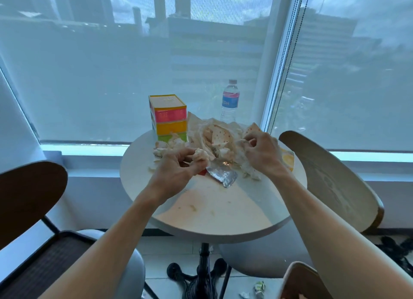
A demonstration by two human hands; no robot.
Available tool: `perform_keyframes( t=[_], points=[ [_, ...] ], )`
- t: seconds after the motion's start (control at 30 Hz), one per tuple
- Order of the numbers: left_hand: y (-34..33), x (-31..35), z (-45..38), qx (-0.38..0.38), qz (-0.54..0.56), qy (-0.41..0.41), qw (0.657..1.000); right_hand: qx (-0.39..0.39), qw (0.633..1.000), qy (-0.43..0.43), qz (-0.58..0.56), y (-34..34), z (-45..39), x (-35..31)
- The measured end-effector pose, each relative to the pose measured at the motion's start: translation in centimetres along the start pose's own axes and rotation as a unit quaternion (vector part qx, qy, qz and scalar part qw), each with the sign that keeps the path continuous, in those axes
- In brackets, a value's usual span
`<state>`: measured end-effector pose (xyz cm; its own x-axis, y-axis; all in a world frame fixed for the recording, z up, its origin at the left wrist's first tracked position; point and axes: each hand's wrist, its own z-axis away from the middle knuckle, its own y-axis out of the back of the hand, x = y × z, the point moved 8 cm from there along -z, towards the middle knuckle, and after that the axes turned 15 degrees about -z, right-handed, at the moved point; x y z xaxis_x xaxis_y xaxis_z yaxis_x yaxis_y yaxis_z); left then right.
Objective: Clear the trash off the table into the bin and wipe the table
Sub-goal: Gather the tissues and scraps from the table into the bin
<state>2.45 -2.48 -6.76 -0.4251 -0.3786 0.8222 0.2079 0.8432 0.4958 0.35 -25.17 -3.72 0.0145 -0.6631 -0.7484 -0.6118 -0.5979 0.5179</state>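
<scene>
Head view | we pinch crumpled tissue [201, 154] in left hand [178, 171] fingers | right hand [261, 151] fingers grip wrapper paper [220, 137] | gather foil [223, 177] between them, then lift together.

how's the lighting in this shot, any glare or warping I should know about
Head view: strongly backlit by the shaded window, so the table and both hands, left hand and right hand, look dim and slightly soft; the foil wrapper catches a small glint; wide-angle distortion bends the window frame and chair backs.

Left hand [178, 166] and right hand [261, 151] outstretched, fingers [248, 142] curled.
</scene>
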Motion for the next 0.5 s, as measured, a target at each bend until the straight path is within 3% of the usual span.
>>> perform_keyframes(
  t=[0.13, 0.5],
  points=[
    [-0.9, 0.9, 0.2, -0.01, 0.015, 0.003, 1.0, 0.037, 0.991, -0.005, -0.132, 2.4, -0.3, -0.4],
    [-6.6, 5.7, 1.3, -0.037, 0.034, -0.002, 0.999, 0.039, 0.937, -0.074, -0.338, 10.5, 4.3, 3.0]
  ],
)
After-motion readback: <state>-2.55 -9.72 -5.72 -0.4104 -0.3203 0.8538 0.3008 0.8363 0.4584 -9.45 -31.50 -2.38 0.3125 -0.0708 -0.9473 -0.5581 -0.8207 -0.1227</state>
